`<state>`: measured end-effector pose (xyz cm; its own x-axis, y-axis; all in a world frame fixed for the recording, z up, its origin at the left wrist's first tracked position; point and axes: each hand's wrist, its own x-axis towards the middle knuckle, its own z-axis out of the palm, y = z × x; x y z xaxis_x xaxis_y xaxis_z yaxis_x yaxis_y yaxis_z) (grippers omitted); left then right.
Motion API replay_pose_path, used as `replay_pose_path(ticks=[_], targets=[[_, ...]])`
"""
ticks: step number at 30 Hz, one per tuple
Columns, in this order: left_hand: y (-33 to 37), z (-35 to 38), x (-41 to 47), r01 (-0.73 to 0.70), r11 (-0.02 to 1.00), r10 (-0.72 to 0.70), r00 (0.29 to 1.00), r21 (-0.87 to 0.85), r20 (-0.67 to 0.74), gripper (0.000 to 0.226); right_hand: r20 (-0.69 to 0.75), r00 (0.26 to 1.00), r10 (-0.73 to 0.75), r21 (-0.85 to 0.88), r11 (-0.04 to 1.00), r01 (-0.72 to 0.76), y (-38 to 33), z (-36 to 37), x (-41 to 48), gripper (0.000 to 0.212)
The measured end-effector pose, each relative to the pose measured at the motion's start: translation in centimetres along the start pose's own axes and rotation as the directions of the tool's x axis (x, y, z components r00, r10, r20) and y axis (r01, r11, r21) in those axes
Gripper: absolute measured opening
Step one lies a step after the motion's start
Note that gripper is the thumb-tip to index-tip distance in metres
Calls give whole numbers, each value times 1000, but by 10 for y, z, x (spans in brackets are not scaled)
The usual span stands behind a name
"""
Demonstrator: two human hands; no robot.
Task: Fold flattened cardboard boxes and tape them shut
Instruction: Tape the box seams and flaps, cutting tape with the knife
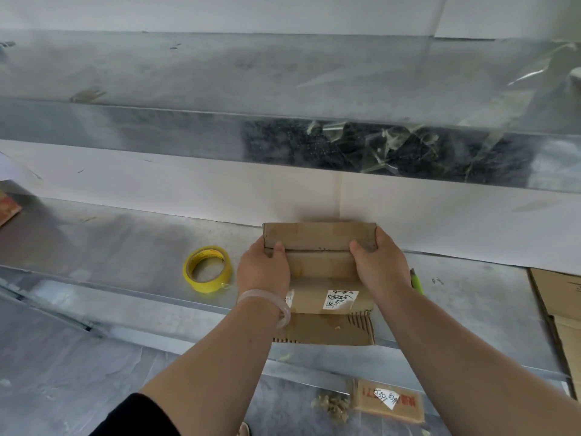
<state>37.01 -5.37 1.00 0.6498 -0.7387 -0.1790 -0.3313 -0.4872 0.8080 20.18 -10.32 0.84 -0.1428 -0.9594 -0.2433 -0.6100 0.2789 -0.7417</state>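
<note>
Two hands grasp a small cardboard box (pixel 323 269) on a metal table (pixel 125 247). The left hand (pixel 264 272) curls round its nine o'clock edge and the right hand (pixel 382 265) round three o'clock, thumbs on the far flap's crease. Pressing evenly along that crease should fold the flap square. The box is worn and brown, with a handwritten white label and a ragged near flap at six o'clock. A yellow tape roll (pixel 207 286) lies near, at nine o'clock.

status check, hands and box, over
Gripping: left hand and right hand hold the cardboard box by its sides. Box on bench, flaps not taped. Idle yellow tape roll to its left, nothing blocking.
</note>
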Motion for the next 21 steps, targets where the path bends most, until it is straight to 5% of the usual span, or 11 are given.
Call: replay_pose_path(ticks=[7,12,21], targets=[[-5,-3,2,14,1000,-13,998,-23,55,45,128,992,20,-15,1000,-18,-3,-13,-4,58],[0,-11,13,-9,999,4,990,31,140,52,97,994,51,34,998,-55,-4,-9,-12,85],[0,-2,12,-81,981,68,995,176,77,34,26,999,37,5,999,-37,-2,-1,-11,53]])
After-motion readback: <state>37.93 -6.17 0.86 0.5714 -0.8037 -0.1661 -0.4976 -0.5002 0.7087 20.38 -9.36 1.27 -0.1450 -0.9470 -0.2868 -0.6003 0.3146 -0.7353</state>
